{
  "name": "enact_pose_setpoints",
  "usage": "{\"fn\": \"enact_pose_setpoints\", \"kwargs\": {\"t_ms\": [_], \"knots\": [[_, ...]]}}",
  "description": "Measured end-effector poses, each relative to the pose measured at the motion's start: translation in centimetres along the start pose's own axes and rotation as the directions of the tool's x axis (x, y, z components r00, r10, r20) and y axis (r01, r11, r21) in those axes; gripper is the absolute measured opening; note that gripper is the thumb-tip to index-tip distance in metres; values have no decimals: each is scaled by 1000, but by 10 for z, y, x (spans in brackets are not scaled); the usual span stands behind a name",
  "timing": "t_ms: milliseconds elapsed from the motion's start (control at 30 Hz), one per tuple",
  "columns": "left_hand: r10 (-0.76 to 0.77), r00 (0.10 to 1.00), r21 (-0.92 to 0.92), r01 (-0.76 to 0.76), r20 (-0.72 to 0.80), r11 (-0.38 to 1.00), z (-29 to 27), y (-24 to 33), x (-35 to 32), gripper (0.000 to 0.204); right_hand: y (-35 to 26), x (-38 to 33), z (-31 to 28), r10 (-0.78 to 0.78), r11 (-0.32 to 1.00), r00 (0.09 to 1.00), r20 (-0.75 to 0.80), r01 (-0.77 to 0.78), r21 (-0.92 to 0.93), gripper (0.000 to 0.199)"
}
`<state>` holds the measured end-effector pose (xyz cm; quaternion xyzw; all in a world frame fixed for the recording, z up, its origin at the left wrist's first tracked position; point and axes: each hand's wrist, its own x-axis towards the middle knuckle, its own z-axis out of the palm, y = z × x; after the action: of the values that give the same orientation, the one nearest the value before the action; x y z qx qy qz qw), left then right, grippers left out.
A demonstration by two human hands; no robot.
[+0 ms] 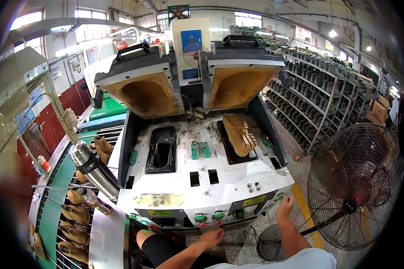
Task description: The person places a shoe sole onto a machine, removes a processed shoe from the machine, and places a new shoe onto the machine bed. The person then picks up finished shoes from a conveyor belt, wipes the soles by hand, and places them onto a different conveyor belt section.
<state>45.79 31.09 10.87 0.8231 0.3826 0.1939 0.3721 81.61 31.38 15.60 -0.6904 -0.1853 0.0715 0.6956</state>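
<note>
A two-station press machine [224, 188] stands before me, both padded lids raised on their hinges. On its right station a tan boot [239, 136] lies sole up over a black recess. The left station shows a black recessed mould [161, 150] with no boot on it. My left hand [211, 238] is just below the front panel's red and green buttons [217, 216], its fingers loosely curled. By the green button [280, 196] at the panel's right end, my right hand [285, 208] is closed with its fingers bent; I cannot tell whether it touches the button.
At the left, a conveyor [49, 215] carries several tan boots [74, 214]. A steel thermos [94, 170] and a plastic bottle [95, 200] stand beside it. A large caged fan [352, 188] is close on the right. Behind it are racks of dark boots [309, 98].
</note>
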Motion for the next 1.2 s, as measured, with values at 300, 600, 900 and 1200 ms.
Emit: {"fn": "enact_pose_setpoints", "kwargs": {"t_ms": [300, 600, 900, 1200], "knots": [[-233, 965, -447, 159, -116, 880, -13, 0, 36, 27, 22, 17, -9, 543, 714, 741, 394, -655, 248, 40], [-218, 881, -780, 473, 420, 409, -156, -48, -257, 36, 124, -136, 61, 570, 788, 634, 523, -241, -566, 32], [-560, -268, -452, 865, -784, 219, -168, -20, -575, 21, 108, -217, 146, 172, 978, 236, 956, 71, -194, 26], [-403, -572, -449, 816, -714, -363, -131, 7, -829, 36, 86, -287, 157, 170, 928, 16, 985, 335, -165, 24]]}}
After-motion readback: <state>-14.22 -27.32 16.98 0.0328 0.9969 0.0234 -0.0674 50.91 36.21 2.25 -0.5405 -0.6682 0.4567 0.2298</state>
